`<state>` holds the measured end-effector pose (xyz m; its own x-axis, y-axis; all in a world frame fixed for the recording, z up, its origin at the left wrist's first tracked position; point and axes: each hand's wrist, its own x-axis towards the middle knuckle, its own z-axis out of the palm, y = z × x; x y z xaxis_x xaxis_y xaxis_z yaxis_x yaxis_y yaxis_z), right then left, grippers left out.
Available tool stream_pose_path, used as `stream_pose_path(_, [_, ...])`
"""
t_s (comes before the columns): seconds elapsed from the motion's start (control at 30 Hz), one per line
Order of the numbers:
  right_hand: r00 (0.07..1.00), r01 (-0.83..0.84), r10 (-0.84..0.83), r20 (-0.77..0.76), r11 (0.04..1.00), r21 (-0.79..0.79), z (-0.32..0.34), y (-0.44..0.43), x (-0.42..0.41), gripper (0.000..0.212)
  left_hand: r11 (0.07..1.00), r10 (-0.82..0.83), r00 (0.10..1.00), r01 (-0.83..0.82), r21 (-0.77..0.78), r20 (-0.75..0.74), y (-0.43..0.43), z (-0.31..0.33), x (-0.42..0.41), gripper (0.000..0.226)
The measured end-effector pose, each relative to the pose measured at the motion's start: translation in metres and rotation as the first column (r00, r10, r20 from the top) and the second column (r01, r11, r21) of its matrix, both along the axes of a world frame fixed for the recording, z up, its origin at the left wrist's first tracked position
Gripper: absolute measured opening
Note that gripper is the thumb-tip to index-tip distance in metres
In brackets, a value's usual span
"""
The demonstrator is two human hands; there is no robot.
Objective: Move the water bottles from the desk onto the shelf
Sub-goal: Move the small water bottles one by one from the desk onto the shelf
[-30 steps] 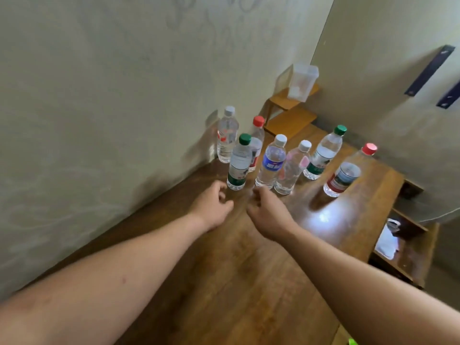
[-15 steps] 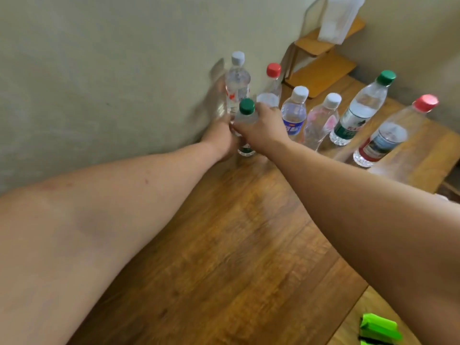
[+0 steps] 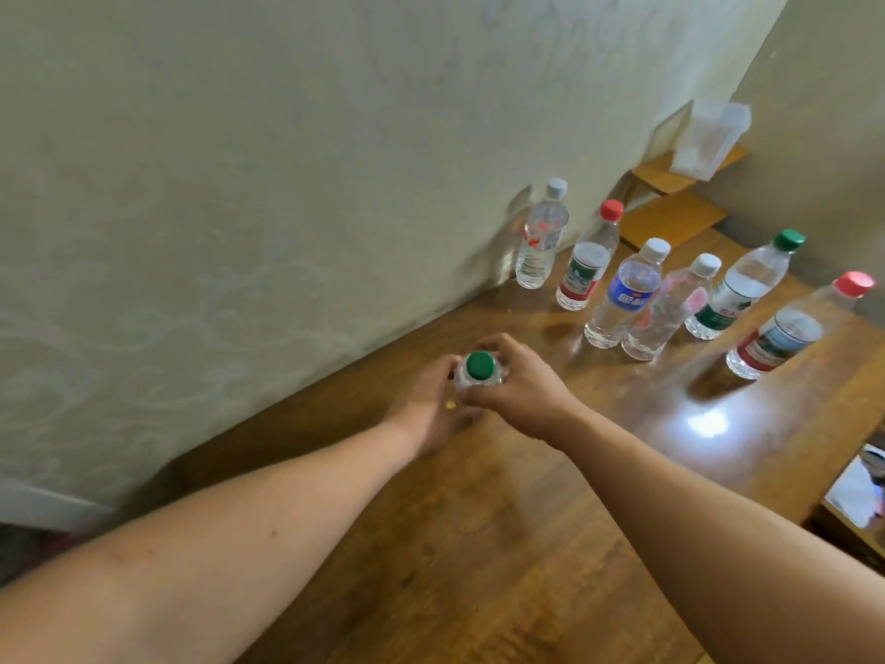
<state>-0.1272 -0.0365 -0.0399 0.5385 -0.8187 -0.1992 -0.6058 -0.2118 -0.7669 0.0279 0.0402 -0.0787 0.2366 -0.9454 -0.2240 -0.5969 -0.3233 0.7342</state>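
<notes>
A green-capped water bottle (image 3: 480,367) is held upright above the wooden desk (image 3: 503,543), seen from the top. My left hand (image 3: 431,409) grips its left side and my right hand (image 3: 519,390) grips its right side; its body is mostly hidden. Several other bottles stand further back on the desk: a white-capped one (image 3: 541,237) by the wall, a red-capped one (image 3: 586,261), a blue-labelled one (image 3: 627,294), a pink-labelled one (image 3: 668,311), a green-capped one (image 3: 740,287) and a red-capped one (image 3: 790,328). A small wooden shelf (image 3: 673,218) stands in the far corner.
A clear plastic container (image 3: 709,139) sits on the shelf's upper tier. The wall runs along the desk's left edge. To the right, below the desk edge, a lower compartment holds white paper (image 3: 857,496).
Both hands reached the green-capped bottle, closed on it and pulled it toward me, away from the row of bottles. The view has shifted back.
</notes>
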Motion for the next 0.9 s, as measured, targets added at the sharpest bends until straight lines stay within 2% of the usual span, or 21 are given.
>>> stream_pose_path(0.1, [0.999,-0.046,0.042,0.033,0.992,0.118,0.015,0.065,0.034,0.044,1.0,-0.03,0.997,0.03,-0.006,-0.067,0.072,0.01,0.029,0.057])
stream_pose_path(0.2, [0.996,-0.078,0.072,0.051,0.989,0.125,0.028,0.131,0.077,0.036,0.999,-0.009,0.995,0.004,-0.051,-0.104,0.143,0.027,0.069,0.054])
stream_pose_path(0.37, [0.957,-0.238,0.209,0.201,0.962,0.134,0.082,0.224,0.156,0.046,0.976,0.117,0.985,-0.138,-0.17,-0.126,0.245,0.075,0.163,0.054])
stream_pose_path(0.43, [0.925,-0.345,0.31,0.221,0.927,0.144,0.1,0.257,0.189,0.06,0.956,0.167,0.978,-0.193,-0.222,-0.128,0.286,0.101,0.204,0.052])
stream_pose_path(0.5, [0.903,-0.417,0.392,0.177,0.898,0.142,0.109,0.289,0.224,0.077,0.93,0.226,0.963,-0.258,-0.263,-0.146,0.33,0.126,0.238,0.051])
stream_pose_path(0.57, [0.875,-0.483,0.474,0.104,0.869,0.108,0.11,0.322,0.263,0.081,0.899,0.274,0.945,-0.317,-0.302,-0.178,0.375,0.144,0.268,0.052])
stream_pose_path(0.73, [0.787,-0.606,0.612,0.08,0.791,-0.086,0.121,0.405,0.364,0.054,0.841,0.393,0.912,-0.408,-0.356,-0.116,0.468,0.168,0.33,0.054])
stream_pose_path(0.83, [0.795,-0.577,0.598,0.104,0.798,-0.177,0.116,0.431,0.421,0.046,0.774,0.5,0.857,-0.508,-0.378,-0.127,0.494,0.172,0.368,0.06])
stream_pose_path(0.9, [0.825,-0.534,0.558,0.09,0.821,-0.202,0.114,0.438,0.459,0.049,0.74,0.538,0.833,-0.54,-0.401,-0.129,0.501,0.173,0.396,0.064])
